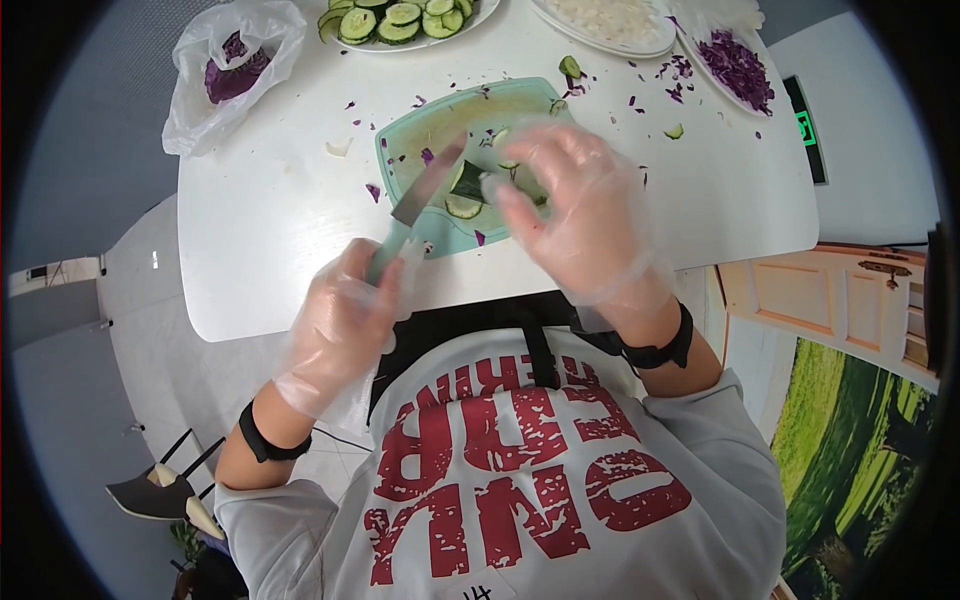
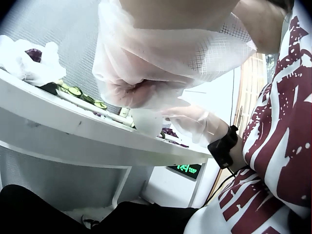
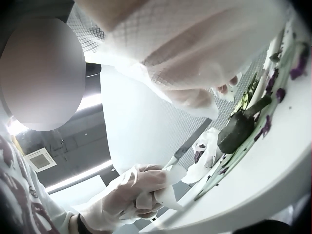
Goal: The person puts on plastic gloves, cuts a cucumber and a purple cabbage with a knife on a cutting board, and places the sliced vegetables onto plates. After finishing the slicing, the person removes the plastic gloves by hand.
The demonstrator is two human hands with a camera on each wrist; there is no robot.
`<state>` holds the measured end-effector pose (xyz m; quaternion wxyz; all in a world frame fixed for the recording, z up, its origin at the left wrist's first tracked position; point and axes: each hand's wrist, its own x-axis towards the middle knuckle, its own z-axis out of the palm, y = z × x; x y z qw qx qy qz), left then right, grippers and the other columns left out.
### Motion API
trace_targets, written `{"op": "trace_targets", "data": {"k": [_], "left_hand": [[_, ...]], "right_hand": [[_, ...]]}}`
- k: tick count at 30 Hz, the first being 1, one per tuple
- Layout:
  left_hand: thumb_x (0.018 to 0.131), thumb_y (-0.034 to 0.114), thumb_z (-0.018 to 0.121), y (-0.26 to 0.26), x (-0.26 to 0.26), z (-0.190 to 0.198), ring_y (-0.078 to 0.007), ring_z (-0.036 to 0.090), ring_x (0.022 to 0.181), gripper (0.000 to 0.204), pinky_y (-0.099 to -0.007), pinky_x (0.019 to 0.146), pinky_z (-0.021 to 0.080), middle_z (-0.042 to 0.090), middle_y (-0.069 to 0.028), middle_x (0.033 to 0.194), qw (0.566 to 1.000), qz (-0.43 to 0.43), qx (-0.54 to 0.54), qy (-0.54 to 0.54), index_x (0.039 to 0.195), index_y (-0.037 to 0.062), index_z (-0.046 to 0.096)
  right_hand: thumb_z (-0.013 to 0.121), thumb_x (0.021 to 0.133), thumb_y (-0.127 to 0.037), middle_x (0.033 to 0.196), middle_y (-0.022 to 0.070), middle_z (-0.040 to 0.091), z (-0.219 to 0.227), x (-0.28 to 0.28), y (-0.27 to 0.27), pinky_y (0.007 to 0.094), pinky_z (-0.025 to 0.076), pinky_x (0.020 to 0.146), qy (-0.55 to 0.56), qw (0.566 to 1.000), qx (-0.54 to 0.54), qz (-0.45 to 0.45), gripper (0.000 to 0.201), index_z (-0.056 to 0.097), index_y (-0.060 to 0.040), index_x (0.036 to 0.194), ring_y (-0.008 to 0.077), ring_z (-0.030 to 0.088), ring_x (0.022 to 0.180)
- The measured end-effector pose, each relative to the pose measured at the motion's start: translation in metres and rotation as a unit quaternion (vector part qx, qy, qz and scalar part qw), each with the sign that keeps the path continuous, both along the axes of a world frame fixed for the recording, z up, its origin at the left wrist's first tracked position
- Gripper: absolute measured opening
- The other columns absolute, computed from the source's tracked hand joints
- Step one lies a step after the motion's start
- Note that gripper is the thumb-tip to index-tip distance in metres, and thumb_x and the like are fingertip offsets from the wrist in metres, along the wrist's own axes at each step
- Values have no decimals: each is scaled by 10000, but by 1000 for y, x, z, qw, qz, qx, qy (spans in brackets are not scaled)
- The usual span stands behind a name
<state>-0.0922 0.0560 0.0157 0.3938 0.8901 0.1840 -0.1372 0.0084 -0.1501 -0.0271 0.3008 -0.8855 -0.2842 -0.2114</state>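
In the head view my gloved left hand (image 1: 345,310) grips the pale green handle of a knife (image 1: 428,188), its blade slanting up over the mint cutting board (image 1: 400,135). A dark green piece of cucumber (image 1: 468,182) lies on the board beside the blade, a cut cucumber slice (image 1: 463,207) just below it. My gloved right hand (image 1: 580,200), slightly blurred, hovers at the cucumber's right with thumb and fingers spread apart. The right wrist view shows the cucumber resting on the board, apart from those fingertips. In the left wrist view the glove hides most of the knife.
Around the board are scattered purple cabbage shreds. Along the far edge stand a plate of cucumber slices (image 1: 395,48), a plate of whitish pieces (image 1: 610,20) and a plate of shredded purple cabbage (image 1: 738,72). A plastic bag (image 1: 190,105) holding purple cabbage sits far left.
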Motion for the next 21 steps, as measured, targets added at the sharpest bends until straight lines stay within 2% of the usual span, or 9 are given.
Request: {"op": "trace_targets", "data": {"k": [3,5,9,11,15,17,18,20,21], "left_hand": [[963,192,575,-1,-6,-17,-275,529,610,214,-351,617,453,558,-164,698,999,-25,-32,-25,934,-19,555],[994,181,512,2,-9,-27,-277,627,572,193,-357,630,489,625,-155,687,992,-87,32,-88,996,-12,521],[1008,209,481,4,-10,-25,-279,620,567,225,-359,623,484,621,-143,669,990,-95,23,-104,1018,-7,541],[1028,272,428,4,-9,-15,-305,617,598,311,-366,619,478,618,-143,662,993,-86,2,-77,1013,-5,568],[1038,332,379,15,-6,-19,-285,592,557,402,-356,605,471,610,-133,642,993,-72,-32,-86,992,-4,595],[1036,377,374,17,-4,-18,-252,575,534,450,-341,606,468,579,-106,600,984,-89,-21,-153,975,-4,604],[1036,377,374,18,-5,-20,-252,575,534,450,-341,606,468,579,-106,600,984,-89,-21,-152,975,-4,604],[1024,355,429,20,-6,-27,-216,581,563,404,-318,624,465,580,-98,644,998,16,-61,-16,974,-6,602],[1024,355,429,19,-6,-33,-216,581,563,404,-318,624,465,580,-98,644,998,16,-61,-16,974,-6,602]], "right_hand": [[748,749,-136,996,100,673,0,-4,2,376,546,745,25,998,-17,55,169,681,-59,883,295,659,890],[756,744,-132,975,100,677,-3,-3,3,374,541,698,10,999,-10,49,165,684,-51,869,291,660,826],[727,753,-185,958,86,653,-4,2,-6,394,518,745,45,999,-28,10,154,683,-58,830,278,634,904],[713,737,-132,923,84,644,-3,6,-9,397,515,727,27,999,-26,-15,129,655,-53,821,300,627,827],[699,721,-92,891,91,632,1,11,-10,405,515,694,14,998,-44,-37,135,628,-52,828,318,611,756],[706,732,-104,913,100,640,0,12,-10,413,521,681,-18,999,-29,-32,173,633,-50,880,320,620,767],[706,732,-104,913,100,640,-1,11,-9,413,521,681,-18,999,-29,-32,173,633,-50,880,320,620,767],[721,753,-141,965,96,651,-2,11,-7,415,528,701,-13,1000,10,-19,194,647,-52,909,309,635,831],[721,753,-141,965,96,651,-3,10,-6,415,528,701,-12,1000,10,-20,194,647,-52,909,309,635,831]]}}
